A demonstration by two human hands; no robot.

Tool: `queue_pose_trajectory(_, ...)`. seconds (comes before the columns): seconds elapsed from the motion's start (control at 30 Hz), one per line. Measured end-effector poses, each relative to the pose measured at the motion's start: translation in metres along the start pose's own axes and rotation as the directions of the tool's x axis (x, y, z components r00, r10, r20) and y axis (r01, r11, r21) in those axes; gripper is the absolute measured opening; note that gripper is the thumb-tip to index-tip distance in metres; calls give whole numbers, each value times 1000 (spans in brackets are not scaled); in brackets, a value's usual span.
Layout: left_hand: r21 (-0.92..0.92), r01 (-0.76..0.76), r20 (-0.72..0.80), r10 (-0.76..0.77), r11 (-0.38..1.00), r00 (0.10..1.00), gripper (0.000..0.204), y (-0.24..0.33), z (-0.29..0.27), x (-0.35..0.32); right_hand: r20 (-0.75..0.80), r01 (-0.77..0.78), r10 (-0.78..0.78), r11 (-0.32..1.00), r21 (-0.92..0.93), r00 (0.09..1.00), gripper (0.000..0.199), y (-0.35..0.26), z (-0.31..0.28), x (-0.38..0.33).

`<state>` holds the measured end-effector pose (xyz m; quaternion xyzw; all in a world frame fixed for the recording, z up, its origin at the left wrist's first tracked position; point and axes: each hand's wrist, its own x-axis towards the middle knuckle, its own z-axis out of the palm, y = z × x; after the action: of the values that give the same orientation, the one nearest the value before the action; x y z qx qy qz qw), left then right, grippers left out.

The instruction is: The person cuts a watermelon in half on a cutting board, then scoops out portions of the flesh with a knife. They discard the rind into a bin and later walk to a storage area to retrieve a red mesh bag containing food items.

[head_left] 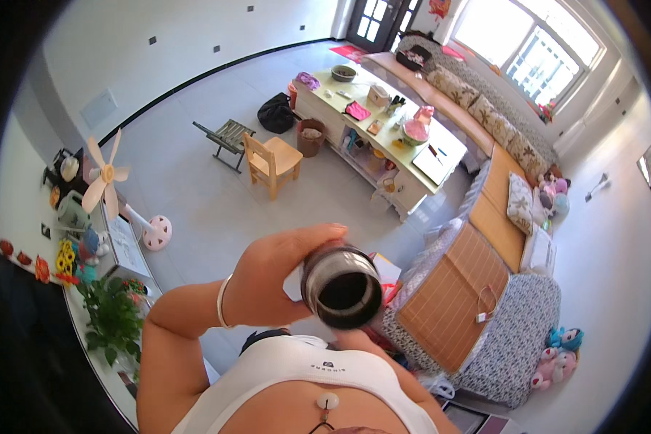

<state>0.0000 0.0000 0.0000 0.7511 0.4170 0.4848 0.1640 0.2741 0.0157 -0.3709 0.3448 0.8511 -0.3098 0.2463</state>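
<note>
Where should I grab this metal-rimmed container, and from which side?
Probably around the outer wall of the metal-rimmed container, coming from the left, as the left hand does. Its round body suits a wrapping grip, and its open mouth faces the camera, so fingers are best kept behind the rim.

round hollow metal container (338, 260): silver rim, dark inside. thin round bangle (223, 302): pale, plain. sleeveless fabric top (289, 376): white, small dark print. small round pendant (328, 400): white. slatted wooden chair (284, 153): light tan. long low table (414, 194): white body, pale green top. flat woven mat (441, 289): tan, darker grid lines. fabric-covered sofa arm (513, 347): grey-white-black mottled pattern. soft slumped bag (275, 113): black. bushy leafy plant (112, 315): green. five-bladed plastic fan (108, 173): cream-peach blades.
</note>
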Motion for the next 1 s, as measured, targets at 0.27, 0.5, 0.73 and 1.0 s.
queue_pose_trajectory(0.27, -40, 344, -87, -347, 938, 934, 69, -153, -4, -35, 4, 142, -151, 936, 323, 989, 26, -57, -147, 1)
queue_pose_trajectory(0.5, -71, 444, 1, -445, 893, 896, 64, -223, 17, -1, 167, 243, -339, 873, 424, 926, 23, -5, -182, 49)
queue_pose_trajectory(0.73, -24, 490, 21, -490, 871, 872, 63, -303, 37, 62, 57, 319, -415, 774, 546, 908, 27, 74, -244, 107)
queue_pose_trajectory(1.0, 13, 649, -142, -641, 761, 754, 57, -396, 36, 114, 113, 246, -382, 767, 593, 917, 37, 148, -323, 148)
